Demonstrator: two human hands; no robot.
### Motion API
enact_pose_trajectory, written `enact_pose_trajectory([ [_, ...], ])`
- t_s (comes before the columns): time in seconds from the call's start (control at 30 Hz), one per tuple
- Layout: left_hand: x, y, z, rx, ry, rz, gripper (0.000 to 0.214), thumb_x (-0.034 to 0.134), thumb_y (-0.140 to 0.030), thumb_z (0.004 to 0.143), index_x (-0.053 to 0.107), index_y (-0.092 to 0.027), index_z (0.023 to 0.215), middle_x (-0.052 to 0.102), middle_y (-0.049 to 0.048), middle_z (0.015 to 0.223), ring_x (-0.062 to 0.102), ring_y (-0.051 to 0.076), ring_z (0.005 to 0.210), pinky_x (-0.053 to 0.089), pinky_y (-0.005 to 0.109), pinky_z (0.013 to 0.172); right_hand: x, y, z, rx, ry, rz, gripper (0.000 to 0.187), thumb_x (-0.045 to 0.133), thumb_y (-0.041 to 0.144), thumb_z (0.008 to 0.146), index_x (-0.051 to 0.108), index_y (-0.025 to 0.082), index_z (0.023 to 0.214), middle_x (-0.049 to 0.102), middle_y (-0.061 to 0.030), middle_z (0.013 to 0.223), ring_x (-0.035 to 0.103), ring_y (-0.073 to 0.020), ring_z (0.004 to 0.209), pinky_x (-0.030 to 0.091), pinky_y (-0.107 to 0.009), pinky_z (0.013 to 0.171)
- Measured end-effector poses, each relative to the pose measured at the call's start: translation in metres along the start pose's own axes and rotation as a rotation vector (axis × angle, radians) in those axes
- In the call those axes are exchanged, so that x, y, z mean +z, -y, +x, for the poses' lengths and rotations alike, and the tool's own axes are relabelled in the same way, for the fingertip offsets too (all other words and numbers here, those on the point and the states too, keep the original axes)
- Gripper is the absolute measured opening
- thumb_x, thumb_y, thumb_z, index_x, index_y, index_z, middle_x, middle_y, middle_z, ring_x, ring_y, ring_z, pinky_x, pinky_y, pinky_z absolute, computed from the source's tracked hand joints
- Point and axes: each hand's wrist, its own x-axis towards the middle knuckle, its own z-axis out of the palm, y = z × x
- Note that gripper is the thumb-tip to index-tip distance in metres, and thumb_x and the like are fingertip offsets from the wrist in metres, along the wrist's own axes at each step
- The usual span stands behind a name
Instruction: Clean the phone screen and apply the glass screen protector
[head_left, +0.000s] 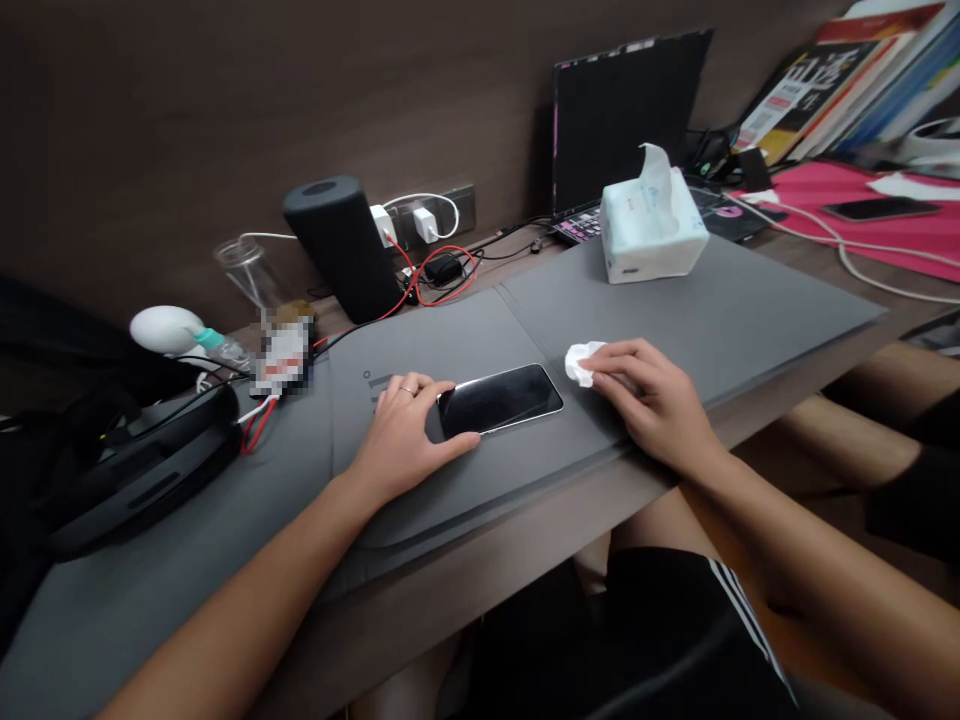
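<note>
A smartphone [504, 398] with a dark screen lies flat on the grey desk mat [420, 505]. My left hand [405, 428], a ring on one finger, grips the phone's left end between thumb and fingers. To the right of the phone, my right hand [654, 400] pinches a crumpled white tissue [580, 364] between its thumb and fingers. The tissue is apart from the phone, at or just over the mat. Behind my right hand stands a tissue pack [651, 235] with one sheet sticking up.
An open laptop [630, 125] and a black cylindrical speaker [345, 250] stand at the back, near plugged-in chargers [425, 226] and cables. Left are a glass bottle [251, 275] and a black headset-like device [142, 470]. Books [832, 90] and another phone [881, 208] are at right.
</note>
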Motion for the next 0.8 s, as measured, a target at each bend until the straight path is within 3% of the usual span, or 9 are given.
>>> enact_pose_trajectory([
  [0.13,0.001,-0.001,-0.001,0.01,-0.009,0.012,0.053,0.068,-0.055,0.084,0.057,-0.027,0.127,0.056,0.0067,0.116,0.05,0.028,0.111,0.044,0.047,0.098,0.003,0.002,-0.006,0.075,-0.063,0.048,0.018,0.054,0.029,0.097,0.07,0.028,0.105,0.064,-0.007,0.105,0.064,-0.024,0.099,0.051,-0.044,0.088],
  [0.3,0.001,-0.005,-0.003,0.02,-0.039,0.082,0.051,0.066,-0.057,0.085,0.058,-0.028,0.126,0.056,0.0063,0.107,0.051,0.028,0.102,0.045,0.047,0.095,0.004,0.0,-0.007,0.0,0.014,0.01,0.021,0.051,0.028,0.099,0.069,0.029,0.111,0.064,-0.0076,0.108,0.062,-0.0248,0.102,0.05,-0.045,0.09],
  [0.5,0.003,-0.01,-0.004,-0.003,-0.037,0.092,0.074,0.061,-0.061,0.086,0.04,-0.018,0.142,0.058,0.005,0.092,0.055,0.028,0.09,0.046,0.047,0.087,0.007,0.004,-0.009,-0.06,0.033,-0.079,0.024,0.049,0.026,0.1,0.069,0.028,0.113,0.064,-0.0082,0.107,0.061,-0.025,0.1,0.051,-0.045,0.086],
  [0.6,0.004,-0.011,-0.003,-0.017,-0.011,0.083,0.078,0.062,-0.062,0.085,0.039,-0.015,0.143,0.058,0.004,0.087,0.056,0.027,0.085,0.046,0.046,0.085,0.008,0.005,-0.008,-0.062,0.032,-0.105,0.023,0.049,0.027,0.1,0.069,0.027,0.112,0.064,-0.0089,0.107,0.061,-0.0252,0.099,0.051,-0.045,0.086],
  [0.8,0.001,-0.012,-0.002,-0.035,-0.012,0.012,0.074,0.065,-0.057,0.083,0.041,-0.017,0.141,0.06,0.0031,0.084,0.059,0.028,0.091,0.049,0.043,0.083,0.008,0.006,-0.006,-0.031,0.036,-0.13,0.023,0.051,0.032,0.098,0.071,0.03,0.111,0.066,-0.009,0.106,0.063,-0.0278,0.1,0.051,-0.049,0.088],
])
